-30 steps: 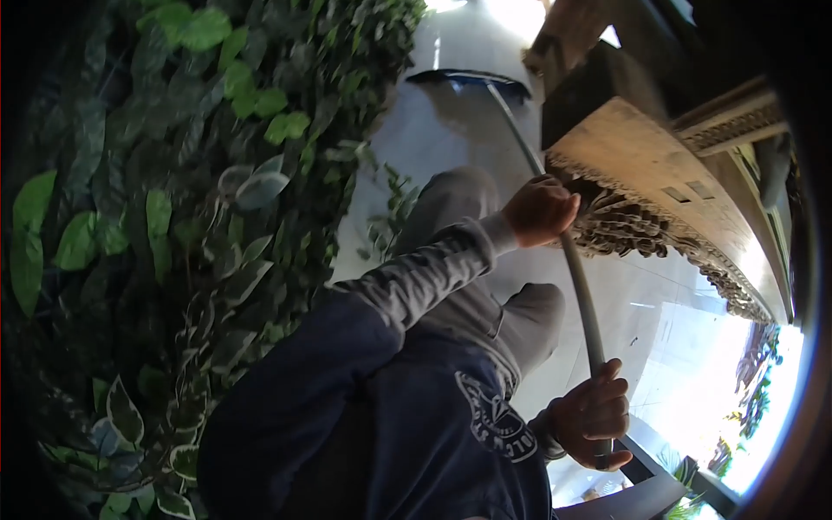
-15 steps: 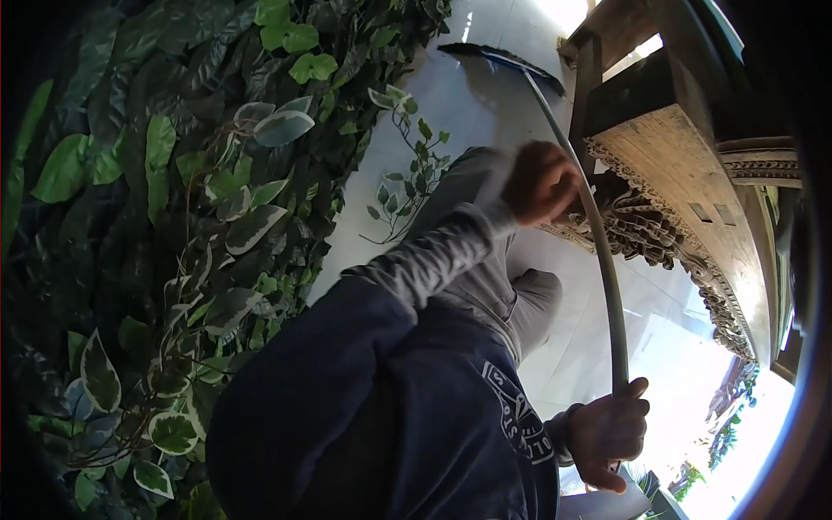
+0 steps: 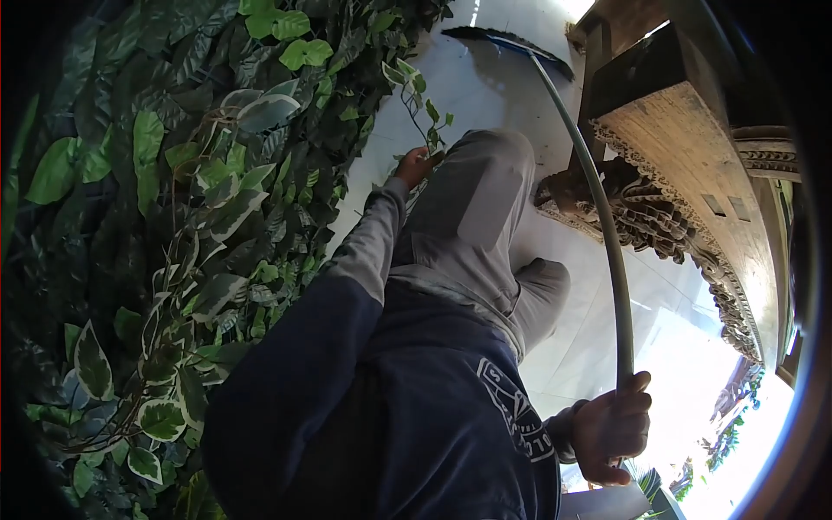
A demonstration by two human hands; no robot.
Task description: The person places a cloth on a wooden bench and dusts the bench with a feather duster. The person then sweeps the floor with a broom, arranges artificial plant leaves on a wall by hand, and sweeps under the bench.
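Two hands, well apart. The right hand (image 3: 611, 432) is clamped round the near end of one pole (image 3: 609, 234). The pole's far end meets one broad dark head (image 3: 507, 43), lying on the floor (image 3: 498, 100) towards its far edge. The left hand (image 3: 417, 166) is beside one trailing vine (image 3: 433, 121), near the floor's left edge; whether its fingers grip the vine cannot be told. Right of the pole: one carved wooden beam (image 3: 685, 139), with two rectangular slots.

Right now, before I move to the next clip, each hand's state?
Left hand: at the trailing vine; whether it grips cannot be told.
Right hand: closed around the pole's near end.
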